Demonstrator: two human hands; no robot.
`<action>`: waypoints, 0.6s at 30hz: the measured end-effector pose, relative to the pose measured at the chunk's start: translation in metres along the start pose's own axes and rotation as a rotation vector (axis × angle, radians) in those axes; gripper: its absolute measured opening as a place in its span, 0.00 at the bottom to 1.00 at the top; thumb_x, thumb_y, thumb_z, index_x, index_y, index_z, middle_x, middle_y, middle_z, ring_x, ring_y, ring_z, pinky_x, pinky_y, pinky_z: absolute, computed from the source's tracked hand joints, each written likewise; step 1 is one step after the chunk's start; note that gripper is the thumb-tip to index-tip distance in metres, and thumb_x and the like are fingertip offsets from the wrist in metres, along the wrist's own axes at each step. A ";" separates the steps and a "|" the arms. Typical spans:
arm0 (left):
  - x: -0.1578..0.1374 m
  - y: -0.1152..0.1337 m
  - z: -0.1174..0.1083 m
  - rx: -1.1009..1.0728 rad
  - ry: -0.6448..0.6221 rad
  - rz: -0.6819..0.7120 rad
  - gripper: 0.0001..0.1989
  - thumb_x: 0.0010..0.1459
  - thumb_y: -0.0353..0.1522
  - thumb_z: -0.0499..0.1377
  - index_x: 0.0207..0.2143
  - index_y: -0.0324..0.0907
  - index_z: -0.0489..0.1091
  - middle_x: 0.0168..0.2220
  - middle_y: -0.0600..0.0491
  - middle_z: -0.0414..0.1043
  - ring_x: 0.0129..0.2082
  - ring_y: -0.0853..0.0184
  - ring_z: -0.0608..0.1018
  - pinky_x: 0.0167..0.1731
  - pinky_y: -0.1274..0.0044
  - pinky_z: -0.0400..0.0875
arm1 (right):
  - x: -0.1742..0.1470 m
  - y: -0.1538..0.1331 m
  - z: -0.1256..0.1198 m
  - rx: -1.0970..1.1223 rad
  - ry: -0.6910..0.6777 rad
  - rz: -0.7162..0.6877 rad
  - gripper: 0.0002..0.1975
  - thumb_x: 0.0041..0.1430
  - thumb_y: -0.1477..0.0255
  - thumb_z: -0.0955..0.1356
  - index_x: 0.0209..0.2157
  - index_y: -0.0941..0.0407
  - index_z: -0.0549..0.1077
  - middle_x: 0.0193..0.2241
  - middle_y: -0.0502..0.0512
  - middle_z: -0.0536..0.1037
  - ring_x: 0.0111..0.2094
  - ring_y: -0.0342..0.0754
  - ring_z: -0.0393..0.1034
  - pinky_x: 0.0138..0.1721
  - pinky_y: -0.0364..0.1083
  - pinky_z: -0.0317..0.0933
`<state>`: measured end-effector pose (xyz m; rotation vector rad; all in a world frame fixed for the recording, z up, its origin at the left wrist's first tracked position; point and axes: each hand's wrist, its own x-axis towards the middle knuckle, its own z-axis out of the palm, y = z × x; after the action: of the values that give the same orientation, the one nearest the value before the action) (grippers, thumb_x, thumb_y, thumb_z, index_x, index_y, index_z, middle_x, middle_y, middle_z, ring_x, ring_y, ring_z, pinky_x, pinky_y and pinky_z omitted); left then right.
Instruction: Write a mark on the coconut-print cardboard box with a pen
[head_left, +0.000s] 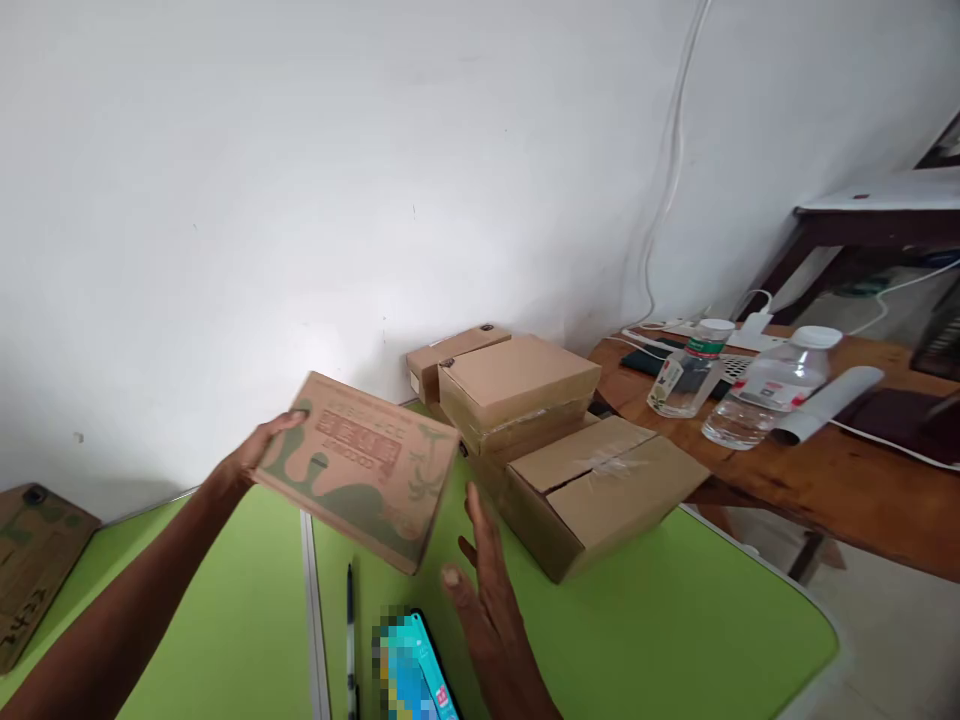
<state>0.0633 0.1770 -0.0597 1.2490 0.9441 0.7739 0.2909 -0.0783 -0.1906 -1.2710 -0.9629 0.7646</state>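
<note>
Two hands up over the green table (660, 620). My left hand (251, 455) grips the printed carton (358, 468) by its left edge, holding it tilted in the air above the table, clear of the surface. My right hand (487, 590) is open, fingers spread, palm toward the carton's right end, just beside it but not touching as far as I can see.

Taking the printed carton as landmark: right of it and behind sits a stack of plain brown boxes, the taped box (600, 490) nearest, a flat box (517, 390) on top behind that, and a small box (450, 355) against the wall. Below the carton on the table lie a pen (350, 630) and a phone (416, 670), screen lit. Far left of it, another printed carton (34, 560) lies flat at the table edge. Well right of it, past the stack, a wooden table (810, 480) carries two water bottles (765, 385) and a paper roll (825, 400).

Progress, my read: carton is lifted and in hand, not set down anywhere yet; the plain boxes are already stacked. Placing this carton is what's left.
</note>
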 end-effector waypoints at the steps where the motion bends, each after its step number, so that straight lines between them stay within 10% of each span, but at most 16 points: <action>1: 0.013 -0.007 0.005 0.003 -0.047 -0.083 0.33 0.49 0.42 0.77 0.55 0.36 0.80 0.46 0.33 0.87 0.50 0.35 0.88 0.48 0.48 0.87 | 0.000 0.002 0.008 -0.029 0.002 0.030 0.47 0.76 0.43 0.62 0.84 0.46 0.42 0.85 0.58 0.41 0.84 0.66 0.34 0.80 0.70 0.44; 11: 0.109 -0.043 0.056 0.037 -0.190 -0.423 0.27 0.55 0.41 0.75 0.51 0.32 0.82 0.38 0.35 0.88 0.29 0.50 0.88 0.32 0.65 0.87 | -0.006 0.038 0.029 -0.290 0.138 0.069 0.54 0.74 0.45 0.67 0.84 0.54 0.38 0.85 0.66 0.38 0.85 0.66 0.33 0.81 0.67 0.46; 18: 0.032 -0.059 0.005 0.003 -0.122 -0.489 0.39 0.53 0.50 0.75 0.61 0.39 0.79 0.27 0.51 0.86 0.29 0.48 0.89 0.29 0.60 0.86 | -0.035 0.019 0.014 -0.283 0.199 -0.072 0.52 0.72 0.44 0.68 0.84 0.52 0.44 0.83 0.65 0.50 0.83 0.69 0.47 0.78 0.66 0.56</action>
<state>0.0802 0.1934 -0.1228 0.9958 1.0920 0.3080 0.2639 -0.1006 -0.2144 -1.5172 -0.9715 0.4457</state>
